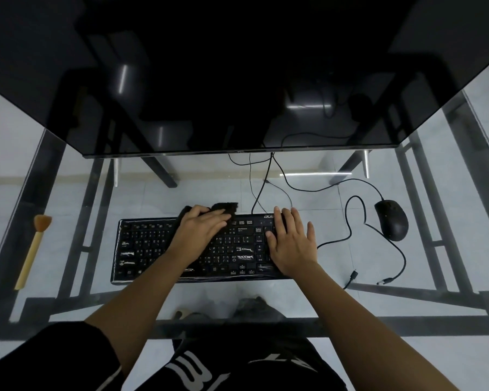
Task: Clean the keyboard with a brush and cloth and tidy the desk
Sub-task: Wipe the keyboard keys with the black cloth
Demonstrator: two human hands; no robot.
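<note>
A black keyboard [141, 246] lies on the glass desk [76, 182] in front of me. My left hand [201, 230] presses a black cloth [226, 207] flat against the keyboard's upper middle rows; the cloth sticks out past the top edge. My right hand [290, 244] rests flat on the number pad at the keyboard's right end, fingers spread, holding nothing. A brush [34, 246] with a pale wooden handle and orange bristles lies on the desk far to the left, away from both hands.
A large dark monitor [237, 80] stands behind the keyboard. A black mouse [391, 218] sits to the right, its cable looping over the glass. Loose cable ends [384, 281] lie near the right front. The desk's black frame [266, 325] runs along the near edge.
</note>
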